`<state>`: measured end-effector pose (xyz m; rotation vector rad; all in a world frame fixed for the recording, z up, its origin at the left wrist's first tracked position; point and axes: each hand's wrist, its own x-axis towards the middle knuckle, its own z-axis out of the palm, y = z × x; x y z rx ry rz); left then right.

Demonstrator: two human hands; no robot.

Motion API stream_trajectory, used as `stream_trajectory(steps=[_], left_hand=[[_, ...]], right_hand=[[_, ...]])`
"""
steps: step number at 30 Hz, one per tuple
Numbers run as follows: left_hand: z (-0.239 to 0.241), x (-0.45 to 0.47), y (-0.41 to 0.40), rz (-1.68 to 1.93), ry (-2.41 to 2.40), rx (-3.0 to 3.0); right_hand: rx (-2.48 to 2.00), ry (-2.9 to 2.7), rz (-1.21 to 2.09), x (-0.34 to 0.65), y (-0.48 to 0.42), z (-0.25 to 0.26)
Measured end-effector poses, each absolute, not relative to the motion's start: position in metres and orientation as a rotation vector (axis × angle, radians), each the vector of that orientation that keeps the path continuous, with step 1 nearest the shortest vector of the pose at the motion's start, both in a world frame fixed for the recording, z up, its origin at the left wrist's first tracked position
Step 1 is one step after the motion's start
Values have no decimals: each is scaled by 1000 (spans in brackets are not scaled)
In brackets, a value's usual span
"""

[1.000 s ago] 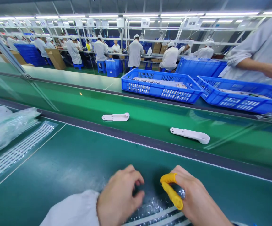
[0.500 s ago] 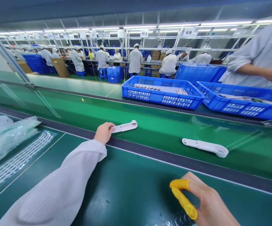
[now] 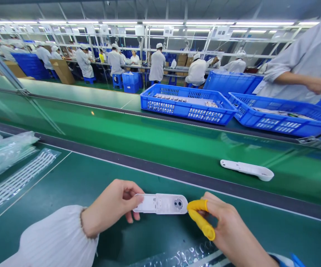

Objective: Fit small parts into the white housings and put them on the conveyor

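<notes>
My left hand [image 3: 118, 205] grips the left end of a long white plastic housing [image 3: 164, 204], thumb on top. Its hollow inside faces up, and a round fitting with dark holes shows near its rounded right end. My right hand [image 3: 214, 218] wears yellow finger cots on thumb and forefinger. Those two tips are pinched together at the housing's right end; whether something small sits between them is hidden. A second white housing [image 3: 246, 169] lies on the green belt [image 3: 149, 142] beyond, to the right.
Clear plastic bags [image 3: 7, 154] and a sheet of white strips [image 3: 18, 181] lie at left. Another transparent sheet [image 3: 177, 257] is at the front edge. Blue crates [image 3: 188, 113] stand behind the belt. A co-worker's arm [image 3: 302, 79] reaches in at right; other people work farther back.
My left hand has brought one white housing from the belt back over the green bench, toward my right hand. My right hand has shifted slightly left and now meets its end.
</notes>
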<state>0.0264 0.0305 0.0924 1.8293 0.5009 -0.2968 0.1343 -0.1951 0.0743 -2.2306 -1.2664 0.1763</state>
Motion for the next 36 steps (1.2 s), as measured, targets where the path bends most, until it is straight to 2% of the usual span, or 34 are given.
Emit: stream_trajectory(steps=[6,16,19,23,28,32,36], left_hand=[[93,21,18,-334,499,1750],[95,18,14,-356,513,1723],[95,18,14,-358,507,1716],[95,18,13,-362,502,1725],[96,18,12,-363,512,1727],[97,17,12,-364,517,1726],[98,16,12,-353,506,1719]], right_hand=[[-2496,-1196,407,130,-181,68],[-2439,-1575,682,137,-189,82],[-2485,-1859,566,137,-190,84],[-2501,-2229,185,132,-189,87],[-2483,-2232,-115,130,-195,90],[-2476,-2254,-201,134,-201,87],[-2442,-2201,-94,136,-206,88]])
